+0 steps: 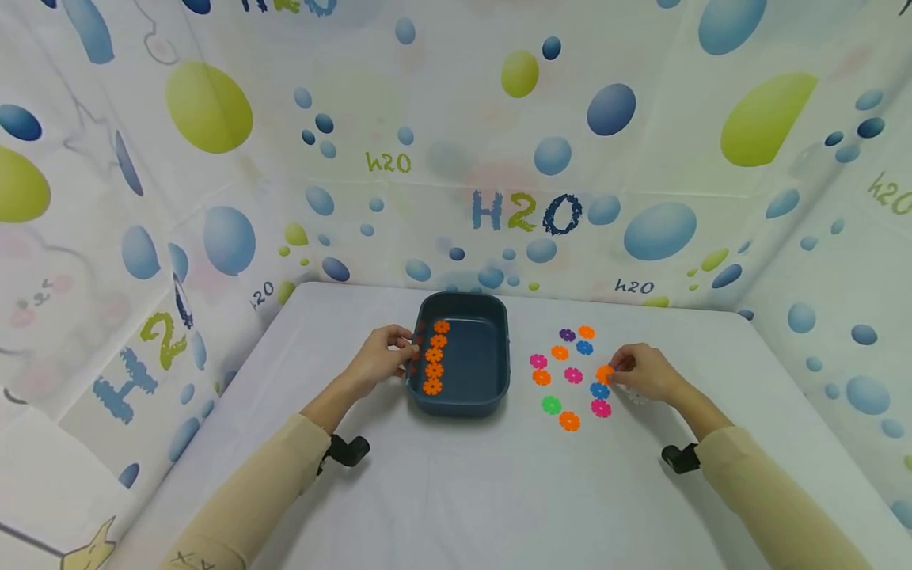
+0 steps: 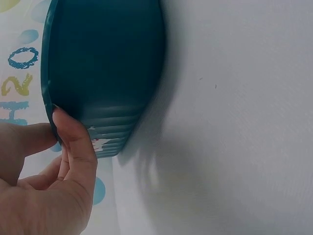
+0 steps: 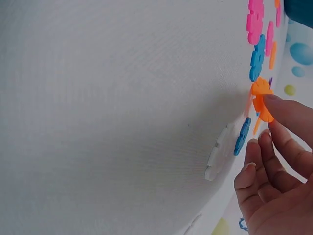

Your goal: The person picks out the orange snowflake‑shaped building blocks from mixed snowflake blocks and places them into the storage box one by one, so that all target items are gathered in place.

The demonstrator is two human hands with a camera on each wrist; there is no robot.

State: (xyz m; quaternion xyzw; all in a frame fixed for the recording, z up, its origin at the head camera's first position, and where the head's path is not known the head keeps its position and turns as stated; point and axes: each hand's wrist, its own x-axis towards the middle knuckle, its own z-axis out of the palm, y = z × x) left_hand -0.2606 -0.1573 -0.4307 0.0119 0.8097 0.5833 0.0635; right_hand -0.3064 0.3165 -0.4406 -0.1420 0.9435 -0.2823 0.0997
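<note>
My left hand (image 1: pixel 381 356) pinches the left rim of a dark blue-grey plastic bin (image 1: pixel 476 360); in the left wrist view the thumb and fingers hold its edge (image 2: pixel 47 88). Inside, along the left side, several orange flower-shaped plastic discs (image 1: pixel 434 355) form a row. Right of the bin, my right hand (image 1: pixel 647 372) pinches an orange flower-shaped disc (image 3: pixel 262 100) between thumb and index finger, its other fingers loosely bent. A blue disc (image 1: pixel 600 390) and a pale whitish disc (image 3: pixel 217 152) lie on the table close by that hand.
Scattered on the white-covered table (image 1: pixel 470 491) are more discs: pink (image 1: pixel 573 375), green (image 1: pixel 552 404), purple (image 1: pixel 567 335), blue (image 1: pixel 584 347) and orange (image 1: pixel 569 421). A printed cloth wall (image 1: pixel 442 103) stands behind the table and along both sides.
</note>
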